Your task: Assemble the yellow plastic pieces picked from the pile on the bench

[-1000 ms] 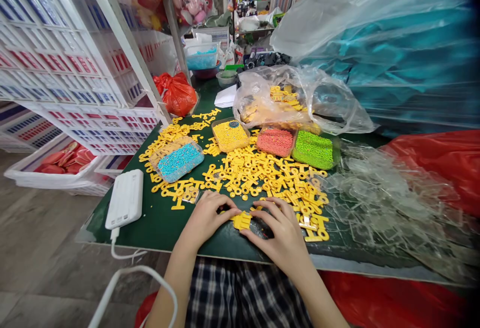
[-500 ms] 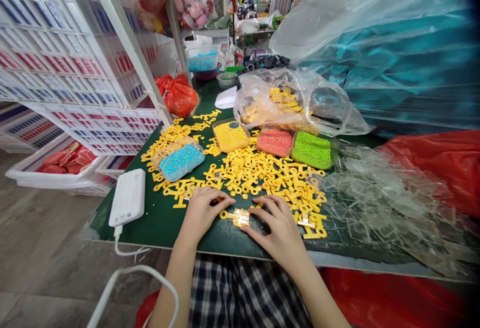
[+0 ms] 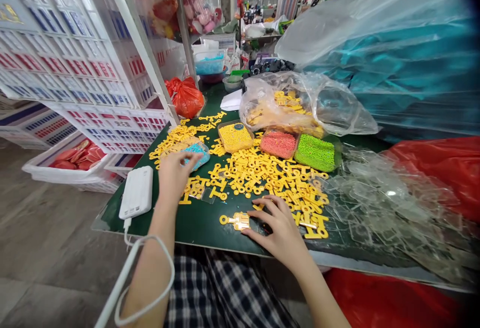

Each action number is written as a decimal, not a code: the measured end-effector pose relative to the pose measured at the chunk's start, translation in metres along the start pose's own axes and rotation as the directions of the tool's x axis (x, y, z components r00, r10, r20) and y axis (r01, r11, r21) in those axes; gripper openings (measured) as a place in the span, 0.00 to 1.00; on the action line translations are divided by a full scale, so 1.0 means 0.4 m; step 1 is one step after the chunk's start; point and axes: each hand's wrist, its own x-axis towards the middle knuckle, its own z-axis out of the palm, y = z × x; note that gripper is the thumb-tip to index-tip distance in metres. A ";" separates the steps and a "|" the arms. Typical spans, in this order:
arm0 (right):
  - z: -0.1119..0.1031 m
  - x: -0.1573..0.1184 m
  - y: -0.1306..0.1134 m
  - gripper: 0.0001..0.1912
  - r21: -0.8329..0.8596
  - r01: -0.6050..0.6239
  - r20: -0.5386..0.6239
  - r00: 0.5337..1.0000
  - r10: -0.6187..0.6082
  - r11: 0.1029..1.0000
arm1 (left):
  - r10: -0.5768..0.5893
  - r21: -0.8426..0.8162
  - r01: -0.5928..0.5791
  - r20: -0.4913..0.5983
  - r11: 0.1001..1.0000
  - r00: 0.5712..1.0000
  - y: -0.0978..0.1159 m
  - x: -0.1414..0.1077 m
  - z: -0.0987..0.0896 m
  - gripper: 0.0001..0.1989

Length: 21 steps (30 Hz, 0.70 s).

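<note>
My left hand (image 3: 173, 175) is over the clear box of blue beads (image 3: 199, 157), its thumb and fingertips closed together at the beads. Whatever may be between those fingertips is too small to make out. On the green table top near the front edge lies a flat yellow plastic piece (image 3: 240, 221) with a ring at its left end and a shiny face. The thumb and fingers of my right hand (image 3: 279, 228) grip its right end. Behind it spreads a heap of similar yellow pieces (image 3: 258, 173).
Boxes of yellow beads (image 3: 236, 137), red beads (image 3: 278, 143) and green beads (image 3: 315, 152) stand behind the heap. Clear plastic sheets (image 3: 390, 208) pile up at right. A white power bank (image 3: 137, 192) with a cable (image 3: 170, 268) lies at left, near stacked crates (image 3: 112, 123).
My left hand has moved from beside the yellow piece up and left to the blue bead box. The right hand stays at the piece. The view has shifted slightly.
</note>
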 end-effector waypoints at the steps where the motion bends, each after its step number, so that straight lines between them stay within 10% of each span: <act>1: -0.002 0.000 -0.001 0.12 0.006 0.003 0.008 1.000 -0.003 1.000 | -0.051 0.089 0.053 -0.032 0.995 0.998 -0.015 0.036 -0.011 0.16; 5: -0.007 0.002 -0.003 0.12 0.025 0.001 0.024 1.000 -0.001 1.000 | -0.109 0.388 0.066 0.090 0.919 0.990 -0.052 0.121 -0.016 0.18; 9: -0.006 0.001 -0.002 0.12 0.034 0.007 0.024 1.000 -0.008 0.999 | 0.145 0.223 -0.183 0.174 0.958 0.974 -0.003 0.087 -0.003 0.16; 15: -0.006 -0.001 -0.002 0.12 0.031 -0.001 0.022 1.000 0.000 1.000 | 0.498 -0.282 -0.427 0.650 0.859 0.574 0.112 -0.044 0.026 0.12; 21: -0.006 -0.002 -0.002 0.11 0.038 -0.012 0.026 1.000 0.011 0.999 | 0.411 -0.186 -0.418 0.727 0.889 0.550 0.116 -0.080 0.063 0.06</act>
